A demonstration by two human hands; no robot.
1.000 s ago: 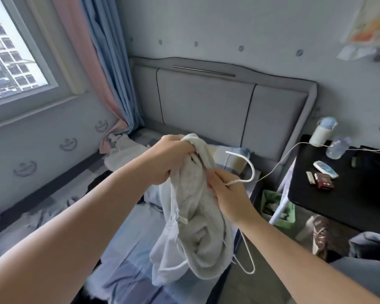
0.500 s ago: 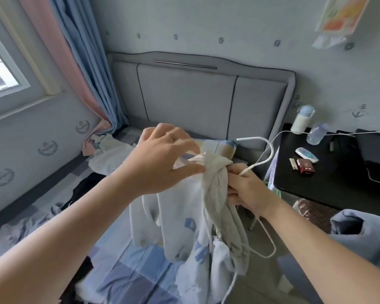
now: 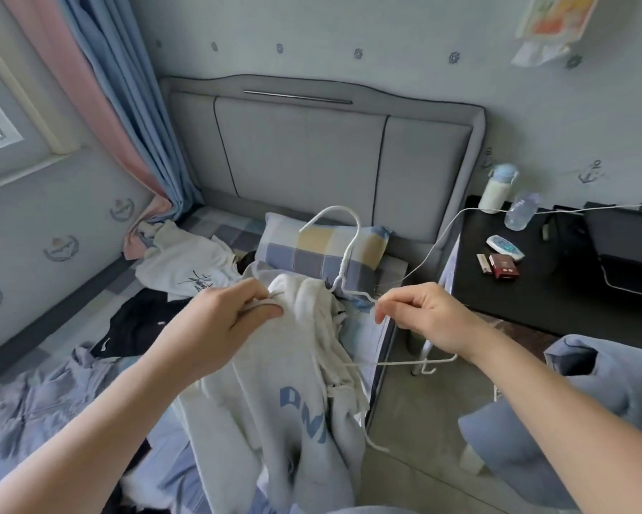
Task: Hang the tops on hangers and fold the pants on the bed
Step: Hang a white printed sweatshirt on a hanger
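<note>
A light grey hooded top point(image 3: 275, 380) with blue letters hangs in front of me over the bed's right edge. My left hand point(image 3: 219, 320) grips its left shoulder by the neck. A white wire hanger point(image 3: 343, 254) sticks up out of the neck opening, hook upward. My right hand point(image 3: 423, 317) pinches the hanger's bare right arm, which lies outside the cloth. The hanger's bottom bar runs under my right wrist. On the bed point(image 3: 71, 328) lie a white printed top point(image 3: 186, 265), a black garment point(image 3: 141, 320) and a pale lilac garment point(image 3: 41, 395).
A checked pillow point(image 3: 312, 246) leans at the grey headboard point(image 3: 304, 153). To the right stands a black side table point(image 3: 527, 287) with bottles, a remote, small boxes and a white cable. Blue clothing point(image 3: 571, 413) lies at the lower right. Curtains hang at the left.
My hands have moved apart and the bunched top has spread open. The hanger's hook now stands upright from the neck, and my left hand has shifted to the left shoulder.
</note>
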